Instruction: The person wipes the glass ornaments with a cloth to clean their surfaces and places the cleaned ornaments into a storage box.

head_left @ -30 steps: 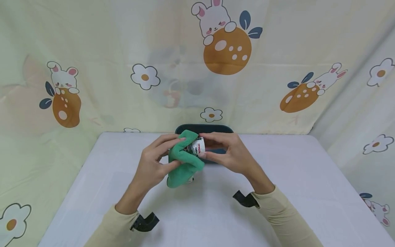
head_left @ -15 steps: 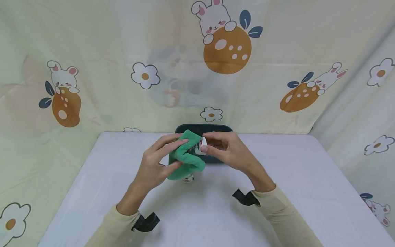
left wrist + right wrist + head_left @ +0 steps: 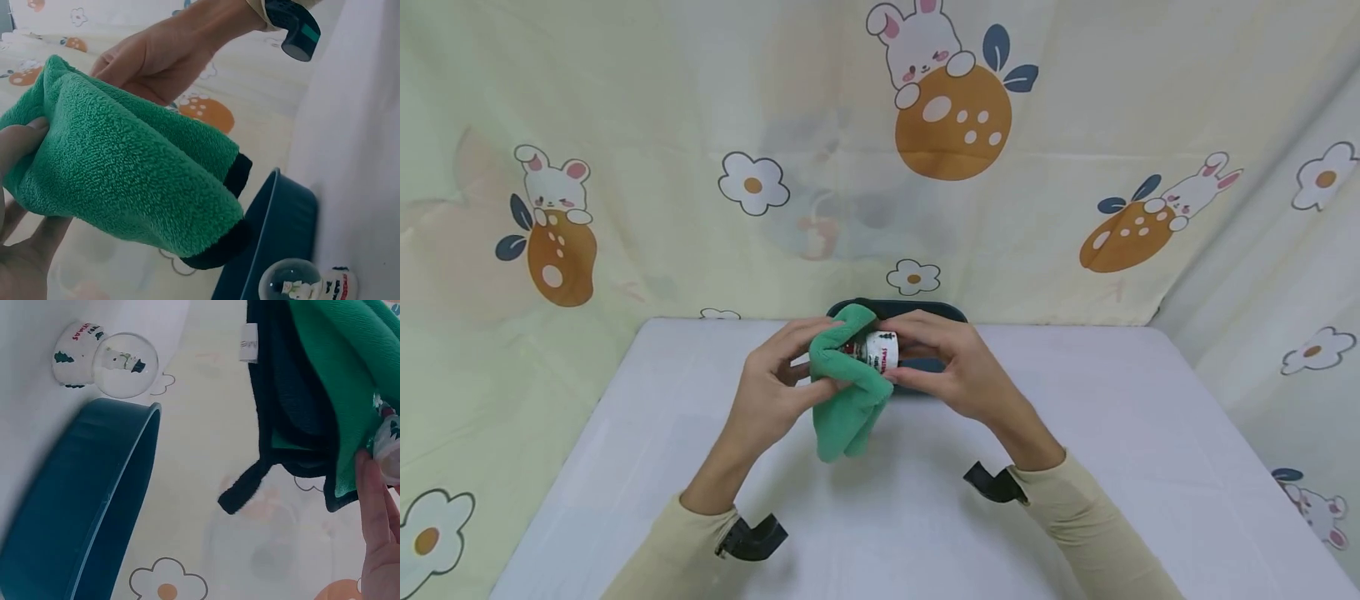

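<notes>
A snow globe (image 3: 883,350) with a white printed base is held sideways above the table. My right hand (image 3: 951,367) pinches that base between thumb and fingers. A green towel (image 3: 850,408) with dark edging drapes over the globe's glass end, gripped by my left hand (image 3: 778,383) with fingers behind and thumb in front. Most of the glass is hidden in the towel. In the right wrist view a second snow globe (image 3: 72,356), with a snowman inside, stands on the table beside the dark blue basin (image 3: 59,481); the towel hides it in the head view.
The basin stands at the back of the white table (image 3: 1037,517), behind both hands. A patterned curtain (image 3: 820,75) hangs just beyond the table's rear edge, and another drape (image 3: 1285,275) borders the right side.
The held globe has turned, so its printed base shows differently. The towel hangs lower and now covers the standing globe seen half a second ago. Both hands stay in nearly the same place.
</notes>
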Available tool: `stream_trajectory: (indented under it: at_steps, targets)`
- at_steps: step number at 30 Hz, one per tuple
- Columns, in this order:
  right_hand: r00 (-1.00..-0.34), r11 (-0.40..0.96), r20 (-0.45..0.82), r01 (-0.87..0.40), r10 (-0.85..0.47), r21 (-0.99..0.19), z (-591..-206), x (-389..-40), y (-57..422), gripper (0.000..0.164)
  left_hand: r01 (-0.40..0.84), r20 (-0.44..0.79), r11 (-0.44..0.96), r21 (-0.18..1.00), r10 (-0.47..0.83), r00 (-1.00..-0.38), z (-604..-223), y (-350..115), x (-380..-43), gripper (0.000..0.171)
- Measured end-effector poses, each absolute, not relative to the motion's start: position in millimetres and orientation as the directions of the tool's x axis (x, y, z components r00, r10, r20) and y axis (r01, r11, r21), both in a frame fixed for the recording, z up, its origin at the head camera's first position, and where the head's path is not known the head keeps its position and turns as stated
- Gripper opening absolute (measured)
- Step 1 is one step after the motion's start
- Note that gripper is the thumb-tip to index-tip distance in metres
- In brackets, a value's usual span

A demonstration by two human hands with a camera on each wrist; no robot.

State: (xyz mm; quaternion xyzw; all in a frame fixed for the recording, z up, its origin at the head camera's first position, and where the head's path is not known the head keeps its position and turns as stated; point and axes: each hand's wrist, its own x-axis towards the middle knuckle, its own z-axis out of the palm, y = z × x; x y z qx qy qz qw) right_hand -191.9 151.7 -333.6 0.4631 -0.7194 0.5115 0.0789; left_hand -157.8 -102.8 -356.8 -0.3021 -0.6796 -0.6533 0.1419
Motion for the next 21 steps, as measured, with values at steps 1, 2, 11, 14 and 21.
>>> stream_trajectory:
  at_steps: [1, 2, 11, 14, 21]
  targets:
    - [-0.553, 0.054, 0.598, -0.759, -0.58, -0.649, -334.3, -192.2, 151.6, 0.052, 0.582, 0.574, -0.034, 0.812, 0.224, -0.788, -356.5, -103.1, -157.7, 0.055]
    - [-0.546, 0.061, 0.609, -0.771, -0.575, -0.633, -334.9, -192.5, 151.4, 0.053, 0.569, 0.561, -0.032, 0.822, 0.221, -0.798, -356.3, -103.5, -157.5, 0.055]
    - [-0.447, 0.127, 0.717, -0.882, -0.535, -0.454, -335.1, -195.1, 148.3, 0.057, 0.494, 0.49, -0.01, 0.869, 0.156, -0.858, -357.3, -103.4, -158.1, 0.049]
    - [-0.414, 0.161, 0.743, -0.906, -0.525, -0.391, -334.5, -196.3, 147.8, 0.057, 0.48, 0.475, 0.007, 0.877, 0.124, -0.871, -357.2, -102.1, -158.4, 0.046]
    - [-0.36, 0.18, 0.778, -0.933, -0.515, -0.313, -335.0, -198.0, 147.9, 0.054, 0.488, 0.483, 0.072, 0.87, 0.075, -0.872, -358.4, -98.6, -157.6, 0.04]
